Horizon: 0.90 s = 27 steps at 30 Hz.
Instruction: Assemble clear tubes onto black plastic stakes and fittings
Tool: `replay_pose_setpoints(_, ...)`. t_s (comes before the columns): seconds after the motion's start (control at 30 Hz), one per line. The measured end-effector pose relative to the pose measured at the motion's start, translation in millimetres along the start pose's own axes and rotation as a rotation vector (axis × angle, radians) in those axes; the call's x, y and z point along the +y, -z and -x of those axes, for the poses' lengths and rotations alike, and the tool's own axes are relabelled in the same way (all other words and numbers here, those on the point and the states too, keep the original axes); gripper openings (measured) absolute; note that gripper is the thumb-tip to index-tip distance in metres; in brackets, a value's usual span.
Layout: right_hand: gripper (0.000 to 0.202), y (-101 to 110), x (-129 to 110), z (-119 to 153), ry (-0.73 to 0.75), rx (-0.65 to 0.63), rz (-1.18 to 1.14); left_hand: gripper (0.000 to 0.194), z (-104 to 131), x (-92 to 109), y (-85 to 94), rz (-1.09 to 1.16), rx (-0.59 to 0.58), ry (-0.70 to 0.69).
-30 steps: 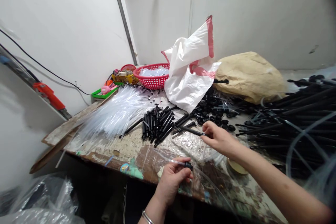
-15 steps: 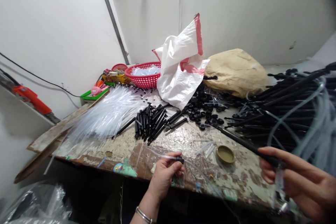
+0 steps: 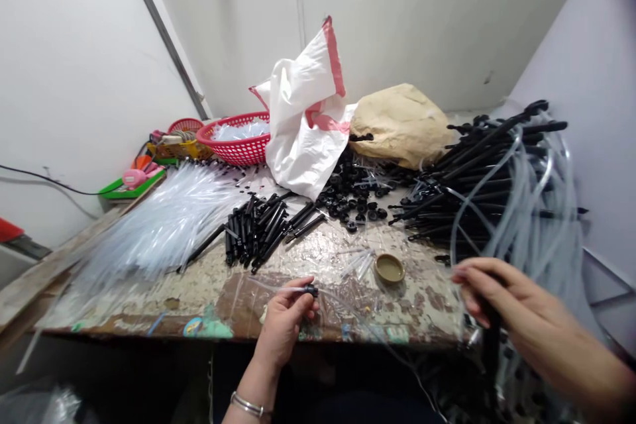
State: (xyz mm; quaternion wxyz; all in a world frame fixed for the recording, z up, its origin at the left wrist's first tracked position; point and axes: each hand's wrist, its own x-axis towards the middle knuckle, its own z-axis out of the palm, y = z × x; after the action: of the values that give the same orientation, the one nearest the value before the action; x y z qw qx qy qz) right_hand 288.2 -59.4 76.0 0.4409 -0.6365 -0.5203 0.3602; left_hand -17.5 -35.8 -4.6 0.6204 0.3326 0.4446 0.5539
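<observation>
My left hand (image 3: 288, 318) is closed over the front edge of the table, pinching a black fitting (image 3: 311, 290) that has a thin clear tube (image 3: 283, 288) at it. Another stretch of clear tubing trails from near that hand over the table edge. At the right, my right hand (image 3: 507, 298) is closed with its fingers bent downward. A black tube (image 3: 491, 348) hangs beneath its palm, mostly hidden by the hand. Clear hoses run close behind these fingers. Between the hands lies a small round olive dish (image 3: 389, 269) beside several short clear tubes (image 3: 358, 264).
Short black tubes (image 3: 263, 228) lie mid-table, with long clear tubes (image 3: 159, 225) to their left. Behind stand a red basket (image 3: 238, 146), a white sack (image 3: 303, 126) and a tan bag (image 3: 402, 122). Black caps (image 3: 355, 202) are scattered, and black tubes with hoses (image 3: 477, 192) are heaped right.
My right hand has swung the black tube from pointing out over the table to hanging down beside the heap. The left hand keeps its grip. The view has turned right.
</observation>
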Motion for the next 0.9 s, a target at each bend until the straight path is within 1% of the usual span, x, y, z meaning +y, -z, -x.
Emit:
replay_pose_setpoints(0.07,0.036,-15.9,-0.9,-7.7,0.031,-0.096,0.127,0.029,-0.9,-1.1,0.8,-0.002,-0.01,-0.004)
replay_pose_setpoints(0.1,0.033,-22.3,1.4,-12.9,0.065,-0.118,0.21,0.029,-1.3,-1.6,1.3,-0.002,-0.018,-0.003)
replay_pose_setpoints(0.2,0.022,-35.0,14.1,-29.2,0.19,-0.107,0.425,0.029,-1.6,-2.1,2.5,-0.001,-0.034,0.001)
replay_pose_setpoints(0.27,0.019,-39.0,23.0,-37.7,0.245,-0.138,0.511,0.029,-1.4,-1.4,2.6,0.007,-0.042,0.009)
replay_pose_setpoints(0.4,0.019,-41.8,33.9,-46.1,0.299,-0.181,0.619,0.029,-0.9,0.9,1.7,0.033,-0.039,0.03)
replay_pose_setpoints(0.6,0.018,-42.8,35.2,-48.8,0.318,-0.177,0.666,0.029,-0.7,4.1,-1.0,0.031,-0.008,0.061)
replay_pose_setpoints(0.67,0.018,-41.6,31.7,-48.2,0.302,-0.164,0.639,0.028,-0.9,4.1,-1.1,0.037,0.002,0.056)
replay_pose_setpoints(0.73,0.018,-39.5,27.2,-46.6,0.241,-0.143,0.596,0.028,-1.5,3.4,-0.9,0.049,0.013,0.05)
replay_pose_setpoints(0.83,0.022,-37.5,22.0,-43.0,0.07,-0.127,0.467,0.028,-2.4,2.0,-1.6,0.063,0.04,0.048)
replay_pose_setpoints(0.9,0.026,-38.9,20.2,-40.0,-0.059,-0.128,0.283,0.027,-2.3,1.5,-3.9,0.053,0.061,0.042)
